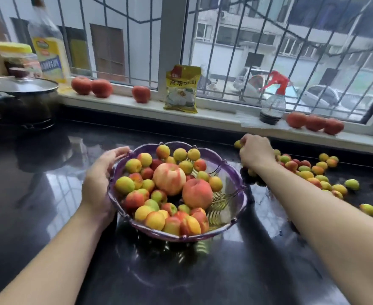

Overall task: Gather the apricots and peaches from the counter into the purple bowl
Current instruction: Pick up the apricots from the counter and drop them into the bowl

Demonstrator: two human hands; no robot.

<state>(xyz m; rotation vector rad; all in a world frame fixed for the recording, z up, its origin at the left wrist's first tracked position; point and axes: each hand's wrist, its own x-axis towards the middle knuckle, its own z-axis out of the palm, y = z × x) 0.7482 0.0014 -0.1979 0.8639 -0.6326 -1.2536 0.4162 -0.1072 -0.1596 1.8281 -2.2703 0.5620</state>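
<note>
The purple bowl (236,172) stands on the black counter in the middle, filled with several apricots (125,184) and two peaches (169,178). My left hand (100,181) rests against the bowl's left rim, its fingers fairly straight along the edge. My right hand (257,151) reaches over the counter to the right of the bowl, its fingers curled down round some loose apricots; one yellow apricot (237,144) shows at its fingertips. Several more apricots (313,172) lie scattered on the counter to the right.
A lidded pot (20,93) stands at the back left. On the white windowsill sit tomatoes (92,85), a yellow packet (182,89), a spray bottle (272,104), an oil bottle (49,47) and a jar (18,58). More tomatoes (315,122) sit far right.
</note>
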